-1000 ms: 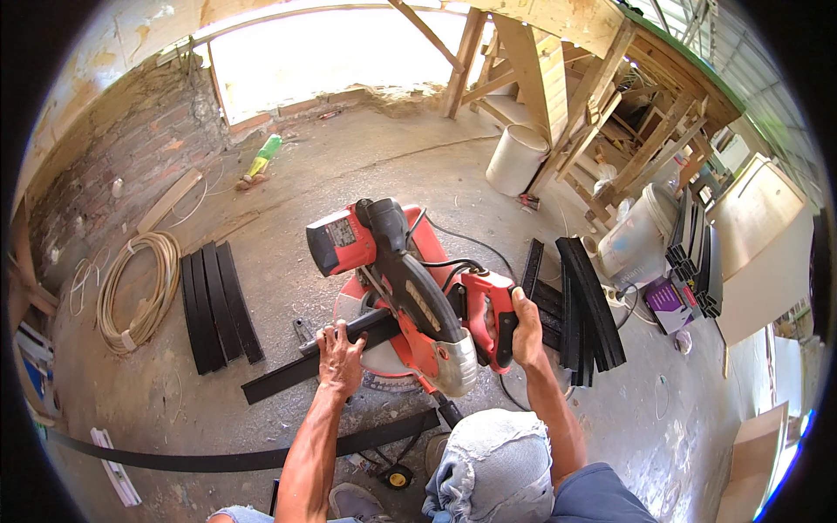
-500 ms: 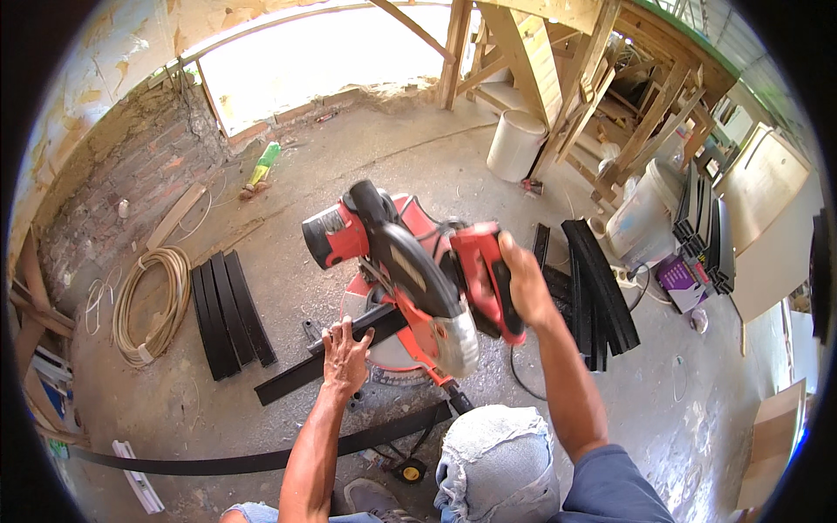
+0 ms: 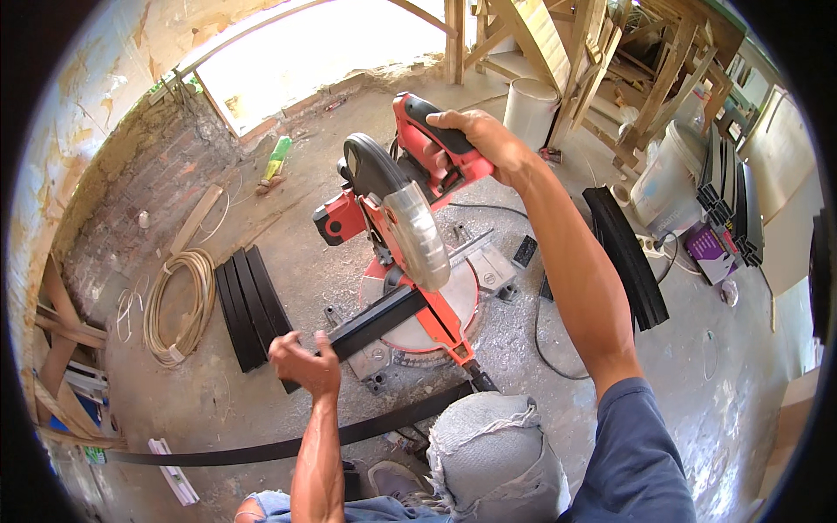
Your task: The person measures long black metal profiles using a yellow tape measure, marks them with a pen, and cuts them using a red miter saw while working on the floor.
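Observation:
My right hand is wrapped round the red and black handle of a miter saw on the floor in front of me. The saw head is raised, with its clear blade guard hanging above the base. Lying across the base is a long black strip, one end beneath the guard. My left hand is closed round this strip to the left of the base, thumb uppermost; part of its fingers is hidden. A short black piece rests right of the saw.
Several black strips and a coiled hose lie left. A long black strip stretches near my feet. More strips, a power cord, a white bucket and a purple box are right.
My right hand has swung the saw head up and away, exposing the base. My left hand has shifted left and farther from the blade along the black strip.

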{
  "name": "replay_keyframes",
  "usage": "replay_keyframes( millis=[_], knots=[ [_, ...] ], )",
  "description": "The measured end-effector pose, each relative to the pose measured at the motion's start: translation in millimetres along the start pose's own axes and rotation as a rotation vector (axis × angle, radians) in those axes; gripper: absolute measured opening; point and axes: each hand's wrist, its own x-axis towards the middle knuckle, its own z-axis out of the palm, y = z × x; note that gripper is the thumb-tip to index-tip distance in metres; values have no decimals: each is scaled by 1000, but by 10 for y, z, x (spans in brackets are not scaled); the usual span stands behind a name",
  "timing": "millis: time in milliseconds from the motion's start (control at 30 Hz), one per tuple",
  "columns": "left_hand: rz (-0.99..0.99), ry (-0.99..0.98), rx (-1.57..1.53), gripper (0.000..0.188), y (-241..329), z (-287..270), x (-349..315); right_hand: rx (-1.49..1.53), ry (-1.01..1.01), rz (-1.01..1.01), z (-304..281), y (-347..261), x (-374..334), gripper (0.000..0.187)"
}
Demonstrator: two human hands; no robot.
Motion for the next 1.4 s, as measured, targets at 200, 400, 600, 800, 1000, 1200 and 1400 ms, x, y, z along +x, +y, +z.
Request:
replay_keyframes(
  millis=[200,400,600,800,1000,1200,1400],
  knots=[
    [-1443,192,-185,56,-576,265,-217,108,129,-12,-39,113,-17,40],
    [-1849,222,-1330,40,-942,358,-252,301,731,-364,62,1047,-779,37],
    [-1545,751,-1284,43,-686,-156,123,392,635,37,582,2267,-2038,23],
    [-1482,814,-1550,26,-1153,-513,359,230,241,114,1166,2209,-2161,28],
    [-1294,841,-1782,15,-617,-1321,835,256,46,29,1525,1647,-1619,58],
    [-1109,869,-1822,15,-715,-1814,1099,510,-148,43,1818,1429,-1303,48],
    [-1041,901,-1744,16,-827,-2280,1161,547,-320,33,1986,1350,-1281,36]
  ],
)
